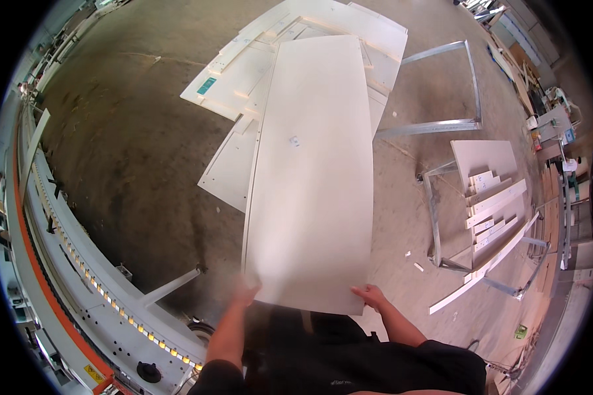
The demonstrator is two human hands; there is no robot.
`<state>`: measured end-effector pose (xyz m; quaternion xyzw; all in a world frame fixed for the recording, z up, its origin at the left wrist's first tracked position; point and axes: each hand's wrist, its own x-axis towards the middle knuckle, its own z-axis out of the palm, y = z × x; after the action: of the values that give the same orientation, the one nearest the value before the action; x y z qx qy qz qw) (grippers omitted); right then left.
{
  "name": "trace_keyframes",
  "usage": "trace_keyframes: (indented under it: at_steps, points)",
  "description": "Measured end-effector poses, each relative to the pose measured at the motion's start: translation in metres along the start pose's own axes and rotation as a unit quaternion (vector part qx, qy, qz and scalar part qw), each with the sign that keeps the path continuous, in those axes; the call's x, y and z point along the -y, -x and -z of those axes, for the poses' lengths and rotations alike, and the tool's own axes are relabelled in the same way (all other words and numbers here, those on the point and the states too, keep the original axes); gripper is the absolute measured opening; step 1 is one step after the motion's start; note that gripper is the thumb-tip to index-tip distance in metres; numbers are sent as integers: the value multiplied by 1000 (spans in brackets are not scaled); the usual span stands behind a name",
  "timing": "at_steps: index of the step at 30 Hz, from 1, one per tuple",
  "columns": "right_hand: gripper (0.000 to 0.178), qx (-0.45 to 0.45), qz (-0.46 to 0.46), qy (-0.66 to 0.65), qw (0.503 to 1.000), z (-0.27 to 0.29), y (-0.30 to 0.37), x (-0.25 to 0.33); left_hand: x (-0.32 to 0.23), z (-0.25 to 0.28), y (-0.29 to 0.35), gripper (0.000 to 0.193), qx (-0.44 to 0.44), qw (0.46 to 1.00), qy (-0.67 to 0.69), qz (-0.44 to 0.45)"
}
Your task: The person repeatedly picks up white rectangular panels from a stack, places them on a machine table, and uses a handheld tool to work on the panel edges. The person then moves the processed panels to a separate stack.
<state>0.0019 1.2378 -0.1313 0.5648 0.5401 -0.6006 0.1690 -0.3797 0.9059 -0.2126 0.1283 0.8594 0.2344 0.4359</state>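
Note:
A long white panel (316, 191) stretches away from my body, its far end over a stack of other white panels (234, 79). My left hand (246, 291) grips its near left corner, slightly blurred. At the near right corner my right hand (370, 296) is closed on the edge, thumb on top and fingers partly hidden beneath. A small label (294, 141) sits on the panel's upper face. The stacked panels lie at differing angles, and one carries a teal sticker (206, 85).
A long machine (79, 263) with an orange stripe and a row of yellow-lit rollers runs along my left. To the right, metal frames (435, 125) stand on the concrete floor (145, 131); one bears a panel and several white strips (497, 203). Boards and tools line the far right.

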Motion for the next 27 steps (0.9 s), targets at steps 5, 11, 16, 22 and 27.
trace_keyframes:
  at_steps: [5, 11, 16, 22, 27]
  points:
    - [54, -35, 82, -45, 995, 2, 108, 79, -81, -14, 84, 127, 114, 947, -192, -229]
    - [53, -155, 257, 245, 922, -36, 210, 178, -184, -31, 216, 126, 0, 899, -143, -413]
    - [51, -164, 380, 313, 855, -96, 257, 246, -206, 10, 263, 126, -23, 932, -125, -340]
    - [45, -33, 462, 293, 837, -124, 243, 286, -122, -5, 241, 66, 14, 975, 81, -208]
    - [56, -136, 426, 261, 856, -70, 75, 239, -154, 6, 269, 46, -126, 922, 268, -251]
